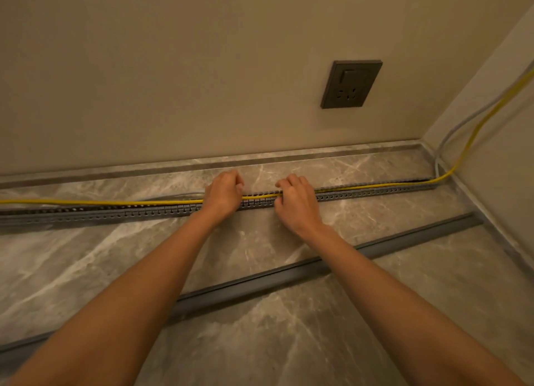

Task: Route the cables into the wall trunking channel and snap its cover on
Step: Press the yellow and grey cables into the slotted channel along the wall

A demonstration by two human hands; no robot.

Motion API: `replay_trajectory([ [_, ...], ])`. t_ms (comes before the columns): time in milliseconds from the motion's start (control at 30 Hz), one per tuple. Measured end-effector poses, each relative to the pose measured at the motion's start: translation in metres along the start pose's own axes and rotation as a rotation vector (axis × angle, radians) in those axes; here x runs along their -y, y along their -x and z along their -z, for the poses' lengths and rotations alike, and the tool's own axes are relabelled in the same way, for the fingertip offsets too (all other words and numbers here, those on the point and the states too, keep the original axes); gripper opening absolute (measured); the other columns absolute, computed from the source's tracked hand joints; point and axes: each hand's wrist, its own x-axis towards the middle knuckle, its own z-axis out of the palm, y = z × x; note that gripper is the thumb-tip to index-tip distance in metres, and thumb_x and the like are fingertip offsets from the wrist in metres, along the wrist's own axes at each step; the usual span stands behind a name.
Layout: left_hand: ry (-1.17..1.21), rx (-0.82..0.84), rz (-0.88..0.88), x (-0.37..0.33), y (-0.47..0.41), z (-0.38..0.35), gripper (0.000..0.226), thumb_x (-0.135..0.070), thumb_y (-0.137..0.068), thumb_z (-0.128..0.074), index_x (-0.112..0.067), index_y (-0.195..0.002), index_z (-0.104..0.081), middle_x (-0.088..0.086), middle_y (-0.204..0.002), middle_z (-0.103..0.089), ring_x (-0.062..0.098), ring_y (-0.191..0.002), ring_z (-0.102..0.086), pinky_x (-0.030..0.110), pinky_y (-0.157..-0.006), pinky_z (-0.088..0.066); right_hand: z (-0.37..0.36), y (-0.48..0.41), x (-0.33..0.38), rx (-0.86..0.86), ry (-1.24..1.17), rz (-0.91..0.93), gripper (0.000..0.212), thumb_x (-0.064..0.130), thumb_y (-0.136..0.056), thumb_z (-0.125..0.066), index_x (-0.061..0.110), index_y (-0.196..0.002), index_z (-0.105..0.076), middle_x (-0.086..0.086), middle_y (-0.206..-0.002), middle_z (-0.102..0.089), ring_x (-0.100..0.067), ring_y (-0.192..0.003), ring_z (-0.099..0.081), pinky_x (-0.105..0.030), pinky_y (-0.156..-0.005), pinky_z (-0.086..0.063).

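A long grey slotted trunking channel [375,193] lies on the marble floor, parallel to the wall. A yellow cable [101,203] runs along its top edge and climbs the right wall. A grey cable [462,123] comes down the right wall into the corner and shows again behind the channel left of my hands. My left hand [224,195] and my right hand [297,202] rest on the channel's middle, fingers curled over the yellow cable where it crosses between them. The grey cover strip [289,276] lies loose on the floor, nearer to me and slanted.
A dark wall socket with a switch [351,84] sits on the beige wall above the skirting. The right wall meets the back wall at the corner [424,143]. Marble floor [289,342] stretches between the cover strip and me.
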Motion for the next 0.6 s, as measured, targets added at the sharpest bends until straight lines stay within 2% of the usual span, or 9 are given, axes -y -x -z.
replay_trajectory([
  [100, -0.172, 0.011, 0.07, 0.019, 0.002, 0.01, 0.025, -0.019, -0.097, -0.043, -0.006, -0.106, -0.061, 0.018, -0.118, -0.062, 0.034, -0.112, -0.055, 0.043, -0.096, -0.041, -0.005, -0.006, 0.02, 0.103, -0.098, 0.144, 0.037, 0.007, -0.09, -0.05, 0.006, -0.127, -0.052, -0.012, -0.126, -0.055, -0.028, -0.118, -0.047, -0.036, -0.101, -0.037],
  [167, -0.243, 0.045, 0.086, 0.029, 0.001, 0.019, 0.03, -0.031, -0.095, -0.048, -0.007, -0.107, -0.061, 0.016, -0.119, -0.061, 0.033, -0.113, -0.054, 0.043, -0.097, -0.04, -0.01, -0.011, 0.031, 0.166, -0.135, 0.169, 0.04, 0.009, -0.091, -0.053, 0.008, -0.13, -0.05, -0.012, -0.129, -0.053, -0.028, -0.12, -0.046, -0.036, -0.103, -0.036],
  [267, -0.205, 0.078, 0.045, 0.042, 0.0, 0.033, 0.039, -0.04, -0.086, -0.061, -0.004, -0.103, -0.059, 0.017, -0.114, -0.061, 0.032, -0.107, -0.056, 0.04, -0.087, -0.045, -0.02, -0.016, 0.045, 0.224, -0.161, 0.177, 0.042, 0.01, -0.089, -0.056, 0.008, -0.13, -0.05, -0.012, -0.129, -0.054, -0.029, -0.121, -0.047, -0.037, -0.104, -0.036],
  [367, -0.212, 0.18, -0.051, 0.054, 0.003, 0.043, 0.043, -0.034, -0.079, -0.072, -0.004, -0.106, -0.058, 0.017, -0.112, -0.06, 0.031, -0.104, -0.055, 0.037, -0.083, -0.045, -0.026, -0.02, 0.053, 0.244, -0.181, 0.173, 0.036, 0.007, -0.088, -0.057, 0.008, -0.124, -0.057, -0.013, -0.123, -0.057, -0.03, -0.117, -0.05, -0.039, -0.101, -0.04],
  [433, -0.211, 0.188, -0.124, 0.06, 0.005, 0.047, 0.04, -0.027, -0.079, -0.073, -0.004, -0.107, -0.057, 0.016, -0.111, -0.059, 0.031, -0.103, -0.054, 0.037, -0.083, -0.044, -0.028, -0.023, 0.056, 0.221, -0.183, 0.155, 0.033, 0.006, -0.088, -0.058, 0.008, -0.12, -0.061, -0.013, -0.119, -0.06, -0.03, -0.114, -0.051, -0.038, -0.098, -0.042],
  [533, -0.232, 0.093, -0.258, 0.064, 0.009, 0.047, 0.032, -0.02, -0.08, -0.072, -0.002, -0.102, -0.057, 0.016, -0.106, -0.061, 0.032, -0.1, -0.054, 0.038, -0.08, -0.043, -0.03, -0.024, 0.057, 0.191, -0.161, 0.138, 0.032, 0.006, -0.087, -0.058, 0.009, -0.118, -0.063, -0.013, -0.118, -0.061, -0.03, -0.112, -0.053, -0.038, -0.095, -0.043],
  [600, -0.272, 0.003, -0.406, 0.068, 0.014, 0.044, 0.025, -0.013, -0.077, -0.073, 0.001, -0.093, -0.06, 0.019, -0.096, -0.063, 0.035, -0.089, -0.059, 0.041, -0.072, -0.046, -0.032, -0.023, 0.06, 0.168, -0.153, 0.11, 0.031, 0.005, -0.087, -0.058, 0.008, -0.117, -0.065, -0.013, -0.116, -0.062, -0.031, -0.111, -0.054, -0.038, -0.094, -0.044],
])
